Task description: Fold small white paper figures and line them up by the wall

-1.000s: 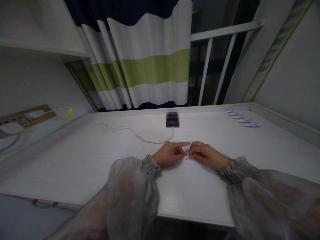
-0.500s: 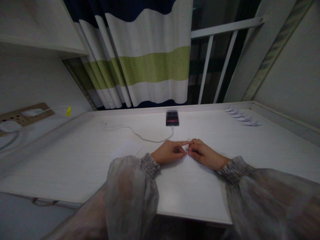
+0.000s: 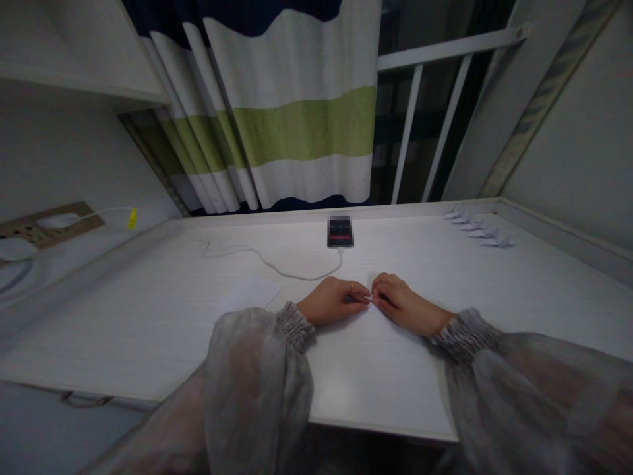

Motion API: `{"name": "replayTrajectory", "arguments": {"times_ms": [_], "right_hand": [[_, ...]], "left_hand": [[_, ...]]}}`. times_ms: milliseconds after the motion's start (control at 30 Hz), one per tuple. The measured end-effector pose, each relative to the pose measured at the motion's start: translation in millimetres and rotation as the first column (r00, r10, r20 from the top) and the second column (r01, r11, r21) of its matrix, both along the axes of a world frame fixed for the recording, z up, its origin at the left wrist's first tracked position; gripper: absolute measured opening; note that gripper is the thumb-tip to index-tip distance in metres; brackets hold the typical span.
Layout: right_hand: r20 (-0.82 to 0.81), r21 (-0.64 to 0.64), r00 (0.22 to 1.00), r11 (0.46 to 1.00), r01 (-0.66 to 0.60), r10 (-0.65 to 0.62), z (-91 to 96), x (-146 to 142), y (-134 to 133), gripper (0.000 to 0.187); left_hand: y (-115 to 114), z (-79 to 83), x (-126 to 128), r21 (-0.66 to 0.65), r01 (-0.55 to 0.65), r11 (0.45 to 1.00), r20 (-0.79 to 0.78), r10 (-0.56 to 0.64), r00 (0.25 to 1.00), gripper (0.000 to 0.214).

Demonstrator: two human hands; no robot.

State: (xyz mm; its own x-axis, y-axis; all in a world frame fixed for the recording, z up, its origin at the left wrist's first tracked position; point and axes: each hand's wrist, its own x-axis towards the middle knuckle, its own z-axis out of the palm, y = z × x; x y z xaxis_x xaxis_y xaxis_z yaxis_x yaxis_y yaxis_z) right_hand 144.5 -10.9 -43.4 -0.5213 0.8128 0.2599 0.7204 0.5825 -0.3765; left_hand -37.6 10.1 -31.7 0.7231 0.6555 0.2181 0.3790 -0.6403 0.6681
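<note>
Close together over the middle of the white desk (image 3: 376,369), both hands pinch one small piece of folded white paper (image 3: 368,299). My left hand (image 3: 331,301), with a ring on one finger, is closed on its left end. My right hand (image 3: 405,307) is closed on the other end, fingers bent inward. Most of the paper is hidden by the fingertips. Left of my left hand, partly behind the sleeve, lies a flat sheet of white paper (image 3: 251,293).
A phone (image 3: 340,232) with a blurred screen lies at the back, joined to a white cable (image 3: 291,276). Several folded white paper figures (image 3: 482,231) stand in a row at the back right. Sockets (image 3: 34,231) are on the left wall; a curtain (image 3: 301,125) hangs behind.
My left index finger, stretched across to the right hand before, has drawn back and bent down to the thumb. A bit of the white paper now shows between the fingertips.
</note>
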Motion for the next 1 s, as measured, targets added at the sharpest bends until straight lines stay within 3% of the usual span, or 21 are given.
{"name": "replayTrajectory", "arguments": {"times_ms": [100,267,533,733,900,1000], "right_hand": [[-0.018,-0.026,1.000,0.999,-0.019,0.018,0.0,1,1,0.011],[-0.052,-0.067,0.997,0.996,-0.056,0.053,1.9,2,0,0.010],[0.000,-0.056,1.000,0.998,-0.009,0.009,2.8,-1,1,0.014],[0.047,-0.054,0.999,0.999,0.003,-0.001,-0.3,-1,4,0.013],[0.054,-0.044,0.999,0.999,0.001,0.001,-1.7,-2,6,0.012],[0.059,-0.058,0.998,0.998,0.015,-0.012,-0.4,-2,5,0.011]], "left_hand": [[-1,-3.2,1,0.001,-0.033,0.999,0.020,0.033,0.999,0.017],[-3,-6.9,3,-0.016,-0.079,0.997,0.013,0.080,0.997,0.023],[-5,-6.0,7,-0.006,-0.140,0.990,-0.014,0.140,0.990,0.023],[-3,-11.9,8,-0.079,-0.160,0.984,0.080,0.166,0.983,0.022],[0,-12.1,7,0.049,-0.192,0.980,0.052,0.190,0.980,0.011],[1,-12.1,9,0.037,-0.195,0.980,0.042,0.194,0.980,0.014]]}}
